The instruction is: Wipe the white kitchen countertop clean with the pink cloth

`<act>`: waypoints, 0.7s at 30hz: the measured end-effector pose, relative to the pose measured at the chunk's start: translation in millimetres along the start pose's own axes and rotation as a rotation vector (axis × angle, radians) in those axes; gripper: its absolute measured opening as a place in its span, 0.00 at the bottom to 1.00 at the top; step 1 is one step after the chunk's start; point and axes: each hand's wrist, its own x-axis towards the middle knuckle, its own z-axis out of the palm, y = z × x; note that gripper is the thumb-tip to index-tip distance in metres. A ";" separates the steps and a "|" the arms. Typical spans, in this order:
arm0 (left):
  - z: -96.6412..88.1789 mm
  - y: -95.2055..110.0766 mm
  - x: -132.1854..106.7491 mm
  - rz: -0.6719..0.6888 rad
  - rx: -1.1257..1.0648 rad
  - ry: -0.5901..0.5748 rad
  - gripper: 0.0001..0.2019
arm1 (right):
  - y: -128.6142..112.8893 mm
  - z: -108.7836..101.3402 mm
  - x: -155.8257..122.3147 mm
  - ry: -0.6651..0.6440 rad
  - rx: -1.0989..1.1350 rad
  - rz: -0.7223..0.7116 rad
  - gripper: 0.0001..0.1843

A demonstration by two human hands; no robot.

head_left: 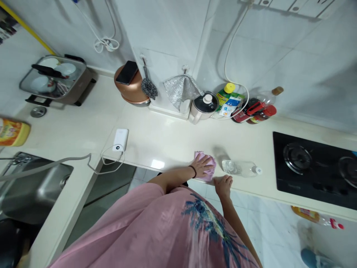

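My left hand (203, 165) lies flat on a crumpled pink cloth (209, 172) on the pale countertop (167, 141), fingers spread over it; a dark band circles the wrist. My right hand (223, 184) rests on the counter's front edge just right of the cloth, fingertips laid on the surface, holding nothing. A clear plastic bottle (241, 168) lies on its side a little beyond the right hand, not touched by it.
Black gas hob (315, 167) at right. Along the back wall stand a small white pot (205, 106), sauce bottles (253, 111), a grey rag (181, 89), a copper pan (132, 93) and an electric cooker (55, 80). White power bank (120, 139) with cable; sink (33, 190) at left.
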 end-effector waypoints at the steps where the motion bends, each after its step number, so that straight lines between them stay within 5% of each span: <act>1: -3.8 -5.5 -2.2 -0.027 -0.007 -0.004 0.34 | -0.5 -0.3 -0.6 0.006 0.013 0.005 0.47; 14: -98.9 -167.0 -108.9 -0.928 -0.037 0.000 0.37 | -2.2 5.6 -4.2 0.039 0.045 0.015 0.46; 17: -103.8 -177.0 -113.2 -1.032 -0.016 0.016 0.38 | -1.8 7.7 -5.7 0.054 0.060 0.000 0.46; 21: -93.2 -152.3 -94.6 -1.017 0.022 0.023 0.37 | -2.3 9.7 -8.1 0.066 0.067 -0.005 0.45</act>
